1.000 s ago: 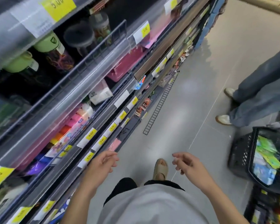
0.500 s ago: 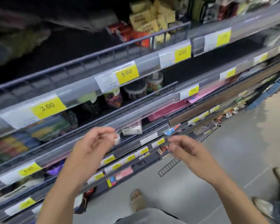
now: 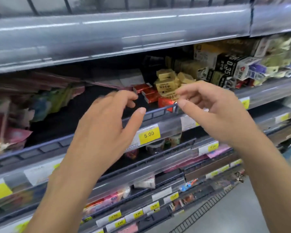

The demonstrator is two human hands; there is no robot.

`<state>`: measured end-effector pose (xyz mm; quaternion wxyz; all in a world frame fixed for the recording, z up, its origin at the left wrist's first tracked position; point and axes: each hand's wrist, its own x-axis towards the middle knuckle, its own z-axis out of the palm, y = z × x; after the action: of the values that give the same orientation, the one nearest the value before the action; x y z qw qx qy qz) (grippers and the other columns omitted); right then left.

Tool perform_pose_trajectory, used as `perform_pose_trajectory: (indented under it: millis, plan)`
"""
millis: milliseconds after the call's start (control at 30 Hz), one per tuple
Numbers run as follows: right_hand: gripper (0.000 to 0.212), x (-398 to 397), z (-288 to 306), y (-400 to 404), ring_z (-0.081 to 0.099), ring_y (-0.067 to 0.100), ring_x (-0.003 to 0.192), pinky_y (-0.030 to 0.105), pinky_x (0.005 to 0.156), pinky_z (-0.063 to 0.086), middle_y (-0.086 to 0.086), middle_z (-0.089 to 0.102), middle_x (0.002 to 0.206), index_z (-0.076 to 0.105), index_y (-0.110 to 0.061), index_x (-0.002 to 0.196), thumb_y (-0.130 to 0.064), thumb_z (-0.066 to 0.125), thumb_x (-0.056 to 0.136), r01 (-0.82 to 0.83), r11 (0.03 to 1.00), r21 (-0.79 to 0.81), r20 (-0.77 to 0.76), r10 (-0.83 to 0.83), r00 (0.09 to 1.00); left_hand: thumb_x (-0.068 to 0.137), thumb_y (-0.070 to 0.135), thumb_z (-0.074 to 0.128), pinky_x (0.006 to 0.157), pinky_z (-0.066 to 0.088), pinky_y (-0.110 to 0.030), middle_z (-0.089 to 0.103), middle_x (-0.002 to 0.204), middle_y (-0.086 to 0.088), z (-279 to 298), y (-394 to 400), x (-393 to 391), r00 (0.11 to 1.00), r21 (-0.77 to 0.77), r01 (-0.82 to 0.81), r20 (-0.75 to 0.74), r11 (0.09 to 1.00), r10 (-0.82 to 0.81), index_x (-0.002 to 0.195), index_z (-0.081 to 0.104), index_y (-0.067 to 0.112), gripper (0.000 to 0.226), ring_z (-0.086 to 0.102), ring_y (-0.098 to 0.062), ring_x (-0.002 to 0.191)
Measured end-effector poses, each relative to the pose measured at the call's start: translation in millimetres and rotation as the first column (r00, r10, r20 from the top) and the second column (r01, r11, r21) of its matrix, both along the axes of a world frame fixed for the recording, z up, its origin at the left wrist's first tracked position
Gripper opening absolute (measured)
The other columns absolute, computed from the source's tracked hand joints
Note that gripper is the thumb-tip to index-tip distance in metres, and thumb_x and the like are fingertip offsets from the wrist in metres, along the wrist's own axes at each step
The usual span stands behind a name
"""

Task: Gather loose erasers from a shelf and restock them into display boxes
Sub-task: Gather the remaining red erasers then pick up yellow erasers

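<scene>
The shelf point(image 3: 158, 113) with its blue wire front rail spans the view, a yellow price tag point(image 3: 149, 134) marked 5.00 clipped below it. On it, right of centre, sits a loose heap of tan erasers point(image 3: 166, 81), with red erasers point(image 3: 147, 93) just beside and partly under them, and black-and-white display boxes point(image 3: 225, 68) further right. The left hand point(image 3: 107, 125) is raised in front of the rail, fingers relaxed and spread, holding nothing. The right hand point(image 3: 213, 108) hovers near the tan heap with fingers loosely curled; whether its fingertips touch an eraser I cannot tell.
</scene>
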<state>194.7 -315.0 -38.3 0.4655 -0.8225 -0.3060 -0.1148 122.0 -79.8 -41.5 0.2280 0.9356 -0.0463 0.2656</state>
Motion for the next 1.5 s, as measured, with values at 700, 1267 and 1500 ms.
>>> perform_pose_trajectory:
  millis: [700, 1267, 1500]
  plan:
    - [0.019, 67, 63, 56, 0.068, 0.021, 0.095, 0.030, 0.083, 0.057, 0.000, 0.073, 0.104, 0.078, -0.021, 0.101, -0.032, 0.071, 0.087, 0.036, 0.542, -0.840, 0.010, -0.051, 0.999, 0.094, 0.068, 0.033, 0.062, 0.036, -0.030, 0.065, 0.098, 0.021, 0, -11, 5, 0.972, 0.304, -0.121, -0.159, 0.945, 0.176, 0.115, 0.063, 0.044, 0.044, 0.056, -0.007, 0.094]
    - [0.017, 78, 39, 51, 0.064, 0.003, 0.090, 0.009, 0.076, 0.049, -0.014, 0.073, 0.098, 0.073, -0.030, 0.106, -0.025, 0.074, 0.090, -0.289, 0.925, -0.247, -0.032, 0.290, 0.956, 0.090, 0.047, 0.072, 0.063, 0.037, 0.002, 0.058, 0.085, 0.051, 21, 23, 42, 0.981, -0.159, -0.019, -0.193, 0.987, -0.012, 0.085, 0.060, 0.057, 0.016, 0.056, 0.024, 0.082]
    - [0.031, 103, 38, 68, 0.039, 0.018, 0.121, 0.040, 0.106, 0.036, -0.018, 0.052, 0.122, 0.062, -0.044, 0.123, -0.046, 0.063, 0.093, -0.070, 0.576, -0.815, 0.080, 0.231, 0.970, 0.060, 0.062, 0.052, 0.082, 0.060, -0.048, 0.076, 0.095, 0.013, 18, 33, 50, 0.949, -0.359, -0.144, -0.313, 0.922, 0.027, 0.089, 0.048, 0.057, 0.029, 0.074, -0.019, 0.082]
